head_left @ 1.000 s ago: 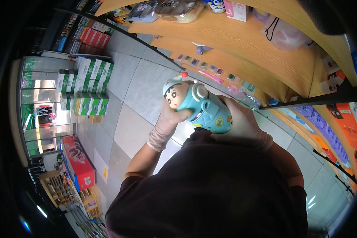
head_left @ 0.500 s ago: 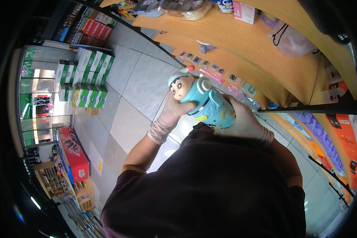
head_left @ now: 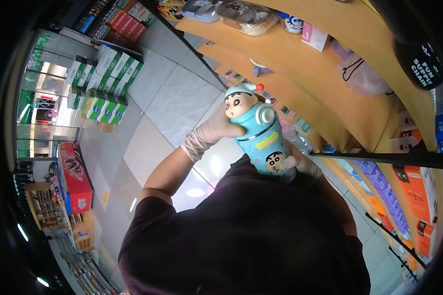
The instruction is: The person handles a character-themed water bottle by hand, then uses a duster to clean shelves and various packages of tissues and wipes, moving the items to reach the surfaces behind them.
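A turquoise cartoon water bottle is tilted in front of my chest. Its top is a character's head in a light blue cap with a red ball, and a white round piece sits on its side. A printed face and a yellow label show on its body. In a thin whitish glove, my left hand is closed around the upper part, thumb across the front below the head. My right hand, gloved too, grips the lower end near the base; some of its fingers are hidden behind the bottle.
Wooden shelves curve along the right, carrying a lidded food container, a pink-and-white box and a drawstring bag. Orange packs fill a lower shelf. Stacked green-and-white cartons and a red chest stand across the tiled floor.
The bottle has been turned, so the printed face on its body now shows, and it stands more lengthwise. My right hand has shifted lower toward its base. The view has swung slightly.
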Demonstrator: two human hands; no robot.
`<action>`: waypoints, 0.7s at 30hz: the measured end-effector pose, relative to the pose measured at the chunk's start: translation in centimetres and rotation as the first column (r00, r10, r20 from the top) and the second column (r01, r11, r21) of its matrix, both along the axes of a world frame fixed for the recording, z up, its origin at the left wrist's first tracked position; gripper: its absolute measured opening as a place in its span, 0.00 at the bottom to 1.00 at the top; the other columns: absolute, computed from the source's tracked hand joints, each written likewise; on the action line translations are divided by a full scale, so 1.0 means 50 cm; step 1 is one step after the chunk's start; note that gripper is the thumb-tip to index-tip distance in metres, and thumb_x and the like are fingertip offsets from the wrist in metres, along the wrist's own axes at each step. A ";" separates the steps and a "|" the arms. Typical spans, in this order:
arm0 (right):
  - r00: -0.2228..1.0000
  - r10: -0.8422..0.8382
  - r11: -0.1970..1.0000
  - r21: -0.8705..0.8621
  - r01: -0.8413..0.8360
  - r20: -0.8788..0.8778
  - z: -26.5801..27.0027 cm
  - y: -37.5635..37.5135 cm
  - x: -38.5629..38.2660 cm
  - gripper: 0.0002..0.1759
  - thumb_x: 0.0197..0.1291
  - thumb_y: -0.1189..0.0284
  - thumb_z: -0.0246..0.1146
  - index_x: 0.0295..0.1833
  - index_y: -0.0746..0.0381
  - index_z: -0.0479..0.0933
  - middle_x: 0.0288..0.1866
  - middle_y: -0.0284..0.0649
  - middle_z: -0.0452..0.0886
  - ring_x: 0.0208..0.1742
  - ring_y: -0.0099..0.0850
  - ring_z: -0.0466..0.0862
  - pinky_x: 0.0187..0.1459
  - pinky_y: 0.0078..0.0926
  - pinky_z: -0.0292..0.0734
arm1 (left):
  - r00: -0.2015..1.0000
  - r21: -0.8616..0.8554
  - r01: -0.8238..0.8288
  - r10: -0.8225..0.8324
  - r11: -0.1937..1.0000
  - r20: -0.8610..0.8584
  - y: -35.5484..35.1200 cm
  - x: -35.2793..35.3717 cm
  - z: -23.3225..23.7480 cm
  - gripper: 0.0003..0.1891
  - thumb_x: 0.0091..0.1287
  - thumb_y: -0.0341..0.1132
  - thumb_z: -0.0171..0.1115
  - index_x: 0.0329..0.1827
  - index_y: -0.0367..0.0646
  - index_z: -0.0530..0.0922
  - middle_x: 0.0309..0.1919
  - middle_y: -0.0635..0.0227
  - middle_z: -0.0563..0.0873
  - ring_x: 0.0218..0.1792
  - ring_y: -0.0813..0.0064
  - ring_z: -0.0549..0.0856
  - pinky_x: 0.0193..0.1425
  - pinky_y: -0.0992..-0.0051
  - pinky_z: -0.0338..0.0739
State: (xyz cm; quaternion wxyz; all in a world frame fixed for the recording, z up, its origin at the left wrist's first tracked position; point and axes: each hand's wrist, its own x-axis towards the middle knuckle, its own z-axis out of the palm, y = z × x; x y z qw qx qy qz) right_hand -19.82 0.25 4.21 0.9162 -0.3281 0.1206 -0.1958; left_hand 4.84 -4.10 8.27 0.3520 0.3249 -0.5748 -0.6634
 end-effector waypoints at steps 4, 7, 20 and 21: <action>0.999 -0.020 0.995 -0.103 0.016 -0.046 -0.002 -0.007 0.000 0.41 0.45 0.64 0.71 0.67 0.65 0.68 0.54 0.41 0.80 0.55 0.29 0.80 0.59 0.30 0.76 | 0.992 -0.005 0.094 -0.094 0.996 -0.082 -0.024 -0.001 -0.007 0.63 0.39 0.57 0.83 0.77 0.42 0.57 0.69 0.59 0.71 0.70 0.65 0.71 0.75 0.64 0.65; 0.975 -0.186 0.941 -0.307 0.141 -0.122 0.018 -0.007 0.007 0.42 0.44 0.68 0.73 0.67 0.64 0.67 0.54 0.40 0.80 0.55 0.29 0.80 0.59 0.30 0.76 | 0.997 -0.078 0.065 -0.062 0.995 0.043 -0.028 0.005 0.023 0.65 0.37 0.58 0.84 0.77 0.39 0.56 0.71 0.59 0.68 0.73 0.65 0.67 0.77 0.64 0.59; 0.912 -0.365 0.867 -0.424 0.261 -0.186 0.022 0.007 0.002 0.44 0.40 0.67 0.76 0.67 0.64 0.68 0.57 0.41 0.80 0.56 0.31 0.81 0.60 0.31 0.76 | 0.965 0.056 0.021 -0.006 0.998 -0.262 -0.040 -0.073 0.038 0.57 0.36 0.52 0.83 0.71 0.38 0.64 0.67 0.54 0.75 0.67 0.63 0.76 0.73 0.64 0.68; 0.949 -0.282 0.919 -0.322 0.226 -0.141 0.024 0.004 -0.003 0.43 0.42 0.68 0.76 0.67 0.64 0.68 0.57 0.41 0.80 0.57 0.31 0.81 0.60 0.31 0.75 | 0.939 0.037 0.082 -0.065 0.996 -0.339 -0.044 -0.077 0.031 0.57 0.35 0.52 0.83 0.71 0.38 0.64 0.67 0.54 0.75 0.67 0.62 0.76 0.73 0.64 0.68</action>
